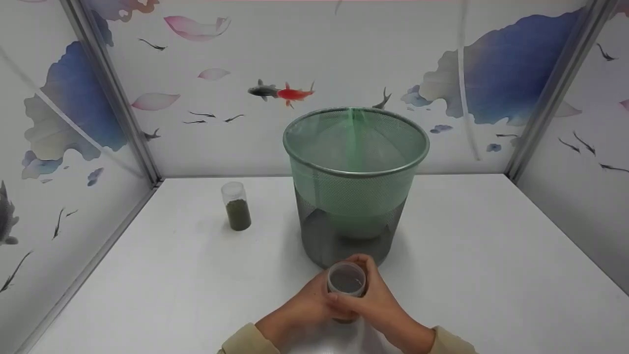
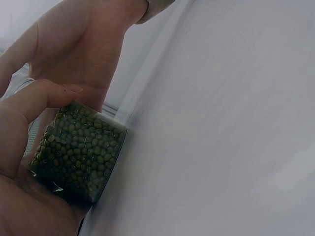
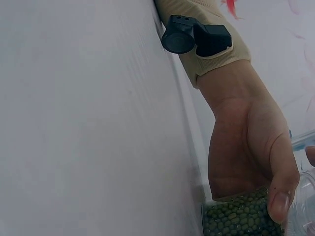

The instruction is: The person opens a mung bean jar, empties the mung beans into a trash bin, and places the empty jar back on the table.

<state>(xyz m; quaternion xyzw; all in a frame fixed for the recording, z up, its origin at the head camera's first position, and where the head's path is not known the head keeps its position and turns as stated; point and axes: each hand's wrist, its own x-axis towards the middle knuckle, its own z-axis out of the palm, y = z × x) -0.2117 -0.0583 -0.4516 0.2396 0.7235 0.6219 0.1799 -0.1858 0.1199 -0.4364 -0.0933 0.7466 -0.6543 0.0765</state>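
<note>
Both hands hold a clear jar of green beans (image 1: 346, 280) low over the white table, in front of the mesh basket. My left hand (image 1: 312, 300) wraps its left side, and my right hand (image 1: 381, 300) curls round the right side and far rim, thumb across the near side. Small green mung beans (image 2: 81, 150) fill the lower part of the jar in the left wrist view, its base close against the table. The right wrist view shows the left hand's thumb (image 3: 281, 199) pressed on the jar wall.
A second clear jar (image 1: 237, 209), partly filled with green contents, stands at the left. Behind the hands is a round wire mesh basket (image 1: 314, 236) lined with a green bag (image 1: 354, 196). Printed panels (image 1: 206, 142) enclose the white table (image 1: 172, 275) at the back and sides.
</note>
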